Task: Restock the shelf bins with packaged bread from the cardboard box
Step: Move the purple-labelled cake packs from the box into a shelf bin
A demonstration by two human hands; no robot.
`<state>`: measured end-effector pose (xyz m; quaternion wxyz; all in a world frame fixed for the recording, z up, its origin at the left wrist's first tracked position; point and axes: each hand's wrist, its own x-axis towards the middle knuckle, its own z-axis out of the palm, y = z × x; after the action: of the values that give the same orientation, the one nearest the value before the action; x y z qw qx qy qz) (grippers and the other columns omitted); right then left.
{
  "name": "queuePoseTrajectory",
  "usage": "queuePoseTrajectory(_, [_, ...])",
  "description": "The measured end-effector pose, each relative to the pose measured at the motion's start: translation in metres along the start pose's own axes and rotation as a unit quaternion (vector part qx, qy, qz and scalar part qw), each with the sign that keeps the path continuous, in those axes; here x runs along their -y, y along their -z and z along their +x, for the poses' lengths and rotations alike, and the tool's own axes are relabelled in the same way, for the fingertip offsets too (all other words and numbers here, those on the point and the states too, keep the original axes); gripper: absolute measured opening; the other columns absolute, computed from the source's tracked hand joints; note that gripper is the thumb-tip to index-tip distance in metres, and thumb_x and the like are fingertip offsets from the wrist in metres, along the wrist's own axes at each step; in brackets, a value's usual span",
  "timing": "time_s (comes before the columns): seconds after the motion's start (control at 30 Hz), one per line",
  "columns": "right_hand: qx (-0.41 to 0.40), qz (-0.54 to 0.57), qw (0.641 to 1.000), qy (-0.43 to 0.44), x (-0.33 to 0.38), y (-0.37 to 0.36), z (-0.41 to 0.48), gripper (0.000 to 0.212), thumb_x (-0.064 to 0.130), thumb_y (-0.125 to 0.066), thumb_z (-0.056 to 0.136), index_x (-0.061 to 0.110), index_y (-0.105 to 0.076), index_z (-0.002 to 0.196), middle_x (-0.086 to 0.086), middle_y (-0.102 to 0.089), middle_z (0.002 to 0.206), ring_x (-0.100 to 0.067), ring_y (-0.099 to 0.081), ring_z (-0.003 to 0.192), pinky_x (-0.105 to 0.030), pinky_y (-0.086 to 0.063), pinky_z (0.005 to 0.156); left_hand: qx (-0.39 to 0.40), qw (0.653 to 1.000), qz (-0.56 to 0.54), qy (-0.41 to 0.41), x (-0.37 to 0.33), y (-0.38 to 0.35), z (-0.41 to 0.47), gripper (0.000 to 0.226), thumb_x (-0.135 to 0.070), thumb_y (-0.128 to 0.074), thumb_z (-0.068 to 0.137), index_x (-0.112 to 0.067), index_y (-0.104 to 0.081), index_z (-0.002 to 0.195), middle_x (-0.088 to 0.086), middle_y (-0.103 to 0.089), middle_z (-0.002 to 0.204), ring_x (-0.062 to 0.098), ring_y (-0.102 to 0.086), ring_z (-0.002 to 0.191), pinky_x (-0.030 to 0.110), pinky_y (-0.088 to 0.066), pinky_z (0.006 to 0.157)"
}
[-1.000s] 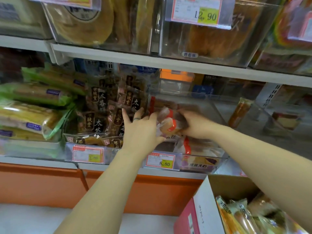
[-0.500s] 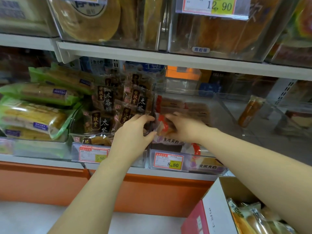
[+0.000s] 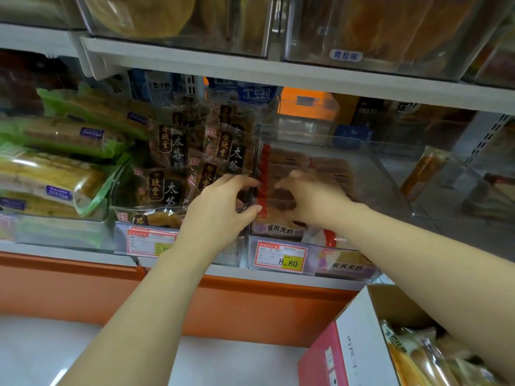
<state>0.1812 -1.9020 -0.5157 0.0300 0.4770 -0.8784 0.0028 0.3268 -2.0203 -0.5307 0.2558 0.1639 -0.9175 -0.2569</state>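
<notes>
A clear-wrapped bread package (image 3: 281, 174) with a red stripe down its left edge stands inside the clear shelf bin (image 3: 345, 270) that carries the 8.80 price tag. My left hand (image 3: 220, 210) pinches the package's red edge between thumb and curled fingers, close against the bin's left wall. My right hand (image 3: 312, 199) curls over the package from the right. More packages of the same purple-labelled bread lie beneath it. The cardboard box (image 3: 359, 346) sits at the lower right with several wrapped breads (image 3: 412, 360) in it.
The neighbouring bin (image 3: 150, 242) on the left holds dark-labelled pastry packs (image 3: 172, 151). Green-wrapped loaves (image 3: 55, 174) are stacked at the far left. A shelf board (image 3: 278, 76) with more bins hangs overhead. An orange panel (image 3: 250, 307) runs below the shelf.
Both hands have carried the bread package from in front of the bin further into it, and it now stands among the stacked packages. The view has moved closer.
</notes>
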Motion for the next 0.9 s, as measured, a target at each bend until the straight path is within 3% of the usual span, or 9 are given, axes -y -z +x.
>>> queuePoseTrajectory(0.1, [0.011,-0.026,0.999,-0.016,-0.001,-0.009,0.009,0.049,0.034,-0.059,0.091,0.031,-0.046,0.137,-0.002,-0.049,0.132,-0.025,-0.054,0.111,-0.034,-0.05,0.085,-0.002,1.0,-0.001,0.001,0.0,-0.001,-0.001,0.039,-0.029,-0.069,0.084,-0.026,-0.059,0.121,-0.009,-0.057,0.112,0.007,-0.058,0.082,0.038,-0.054,0.081])
queuePoseTrajectory(0.3, [0.008,-0.024,0.999,-0.028,-0.002,-0.01,0.015,0.048,0.033,-0.058,0.092,0.029,-0.046,0.138,-0.003,-0.048,0.135,-0.025,-0.052,0.116,-0.034,-0.047,0.085,-0.001,1.0,0.011,0.003,-0.001,-0.001,-0.002,0.039,-0.03,-0.067,0.086,-0.027,-0.057,0.124,-0.008,-0.057,0.117,0.007,-0.055,0.084,0.033,-0.051,0.079])
queuePoseTrajectory(0.43, [-0.018,0.054,0.998,-0.019,-0.001,0.008,-0.015,0.06,0.041,-0.064,0.085,0.026,-0.044,0.14,-0.001,-0.049,0.135,-0.021,-0.052,0.116,-0.034,-0.049,0.089,-0.028,0.995,0.101,0.001,-0.008,-0.004,-0.007,0.038,-0.031,-0.062,0.089,-0.025,-0.056,0.126,-0.002,-0.053,0.129,0.022,-0.055,0.109,0.036,-0.043,0.086])
queuePoseTrajectory(0.5, [-0.061,0.067,0.996,-0.017,-0.002,0.018,-0.041,0.054,0.041,-0.064,0.085,0.028,-0.05,0.135,0.002,-0.055,0.13,-0.019,-0.057,0.111,-0.035,-0.052,0.085,-0.059,0.99,0.126,-0.024,-0.015,-0.005,-0.011,0.034,-0.027,-0.064,0.088,-0.021,-0.061,0.121,0.003,-0.055,0.126,0.027,-0.053,0.113,0.04,-0.041,0.088])
queuePoseTrajectory(0.7, [-0.079,0.08,0.993,-0.037,-0.015,0.031,-0.128,0.028,0.037,-0.059,0.089,0.03,-0.062,0.116,0.011,-0.062,0.113,-0.012,-0.058,0.103,-0.028,-0.049,0.082,-0.104,0.988,0.059,-0.101,-0.057,-0.021,-0.033,0.019,-0.019,-0.06,0.088,-0.018,-0.067,0.105,-0.001,-0.065,0.106,0.023,-0.062,0.093,0.041,-0.047,0.083])
queuePoseTrajectory(0.9, [-0.046,0.047,0.995,-0.079,-0.042,0.029,-0.214,0.026,0.041,-0.058,0.089,0.032,-0.063,0.113,0.013,-0.064,0.109,-0.012,-0.058,0.103,-0.03,-0.048,0.08,-0.009,0.989,-0.037,-0.143,-0.117,-0.063,-0.074,0.021,-0.025,-0.057,0.084,-0.02,-0.067,0.102,-0.003,-0.068,0.099,0.021,-0.065,0.092,0.04,-0.053,0.08])
